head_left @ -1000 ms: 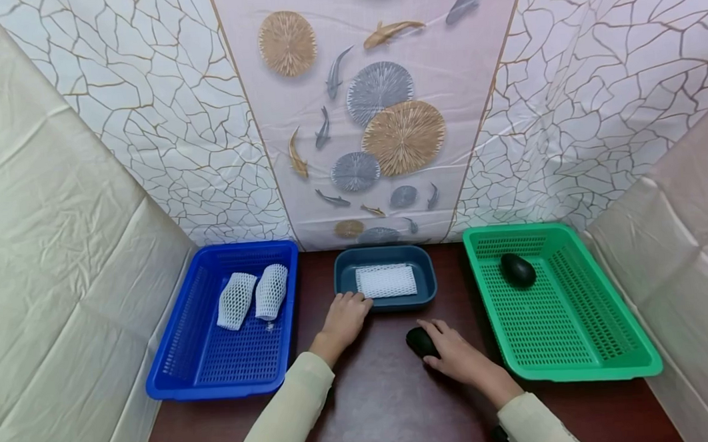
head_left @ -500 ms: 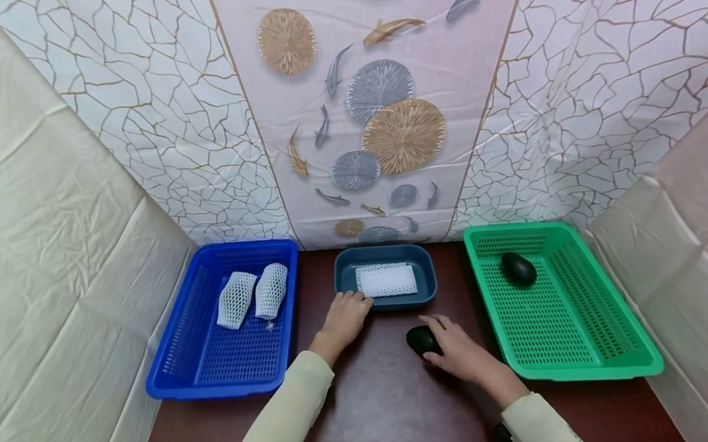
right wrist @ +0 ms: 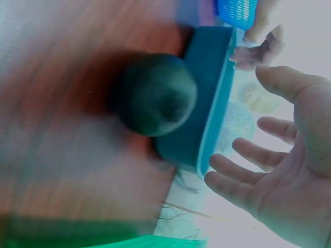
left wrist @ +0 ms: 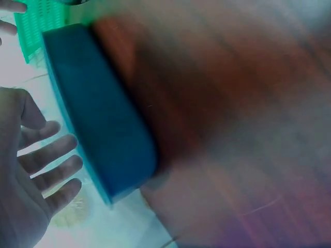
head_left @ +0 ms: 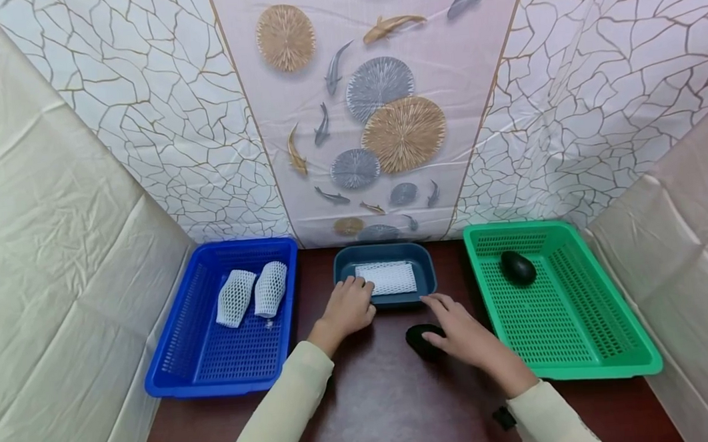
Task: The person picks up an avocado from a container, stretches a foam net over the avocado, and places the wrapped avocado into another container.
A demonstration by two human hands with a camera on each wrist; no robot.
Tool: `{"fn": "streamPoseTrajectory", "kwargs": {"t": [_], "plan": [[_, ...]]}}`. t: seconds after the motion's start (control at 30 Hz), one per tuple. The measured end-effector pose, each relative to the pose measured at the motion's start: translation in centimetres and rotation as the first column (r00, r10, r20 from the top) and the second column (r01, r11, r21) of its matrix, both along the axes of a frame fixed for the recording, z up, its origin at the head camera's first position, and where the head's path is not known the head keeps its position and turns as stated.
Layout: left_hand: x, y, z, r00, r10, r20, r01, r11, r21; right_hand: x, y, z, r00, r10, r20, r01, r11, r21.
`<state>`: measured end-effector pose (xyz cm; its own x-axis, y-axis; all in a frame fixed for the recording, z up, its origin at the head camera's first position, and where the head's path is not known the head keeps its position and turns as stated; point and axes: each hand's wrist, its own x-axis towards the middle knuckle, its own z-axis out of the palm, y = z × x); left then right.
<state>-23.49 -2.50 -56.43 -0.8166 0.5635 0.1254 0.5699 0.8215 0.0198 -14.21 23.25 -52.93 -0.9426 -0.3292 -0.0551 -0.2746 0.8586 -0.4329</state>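
Observation:
A dark avocado point(head_left: 419, 342) lies on the table, partly hidden by my right hand point(head_left: 460, 332) in the head view. In the right wrist view the avocado point(right wrist: 158, 94) shows apart from that hand point(right wrist: 279, 160), whose fingers are spread and hold nothing. My left hand point(head_left: 348, 308) hovers at the front left rim of the dark teal tray point(head_left: 426, 280). Its fingers point(left wrist: 54, 152) are loosely bent around nothing in the left wrist view. White foam net sleeves point(head_left: 387, 278) lie flat inside the tray.
At left, a blue basket point(head_left: 237, 389) holds two items in white foam nets point(head_left: 236, 298). The green basket point(head_left: 584, 371) at right has another dark avocado point(head_left: 517, 268) in it. Patterned cloth point(head_left: 360, 114) hangs behind the tray.
My right hand has let go of the avocado and risen toward the tray, its fingers straighter. My left hand has lifted slightly, up over the tray's front rim. The avocado stays in place.

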Motion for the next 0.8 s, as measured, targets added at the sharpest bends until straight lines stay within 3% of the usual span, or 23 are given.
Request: {"fn": "streamPoseTrajectory", "kwargs": {"t": [0.13,0.27,0.4,0.53,0.8], "plan": [[-1.2,0.5,1.1,1.000,-0.005,0.018,0.005,1.000,0.029,-0.7,-0.2,1.1,1.000,-0.003,-0.020,0.003,1.000,-0.006],[-2.6,0.8,1.5,0.999,-0.003,0.037,0.003,1.000,0.018,-1.8,-0.6,1.9,0.999,-0.003,-0.037,0.003,1.000,-0.020],[-3.7,1.2,1.3,0.994,0.034,0.108,-0.032,0.999,-0.013,-3.2,-1.0,2.4,1.000,0.001,-0.019,-0.002,0.999,-0.042],[-4.7,1.6,0.8,0.978,0.076,0.196,-0.071,0.997,-0.033,-4.6,-1.1,2.4,1.000,0.009,-0.001,-0.009,0.997,-0.071],[-6.2,2.9,0.1,0.953,0.106,0.283,-0.087,0.993,-0.079,-7.7,-1.7,1.6,1.000,0.026,0.012,-0.025,0.996,-0.086]]}}
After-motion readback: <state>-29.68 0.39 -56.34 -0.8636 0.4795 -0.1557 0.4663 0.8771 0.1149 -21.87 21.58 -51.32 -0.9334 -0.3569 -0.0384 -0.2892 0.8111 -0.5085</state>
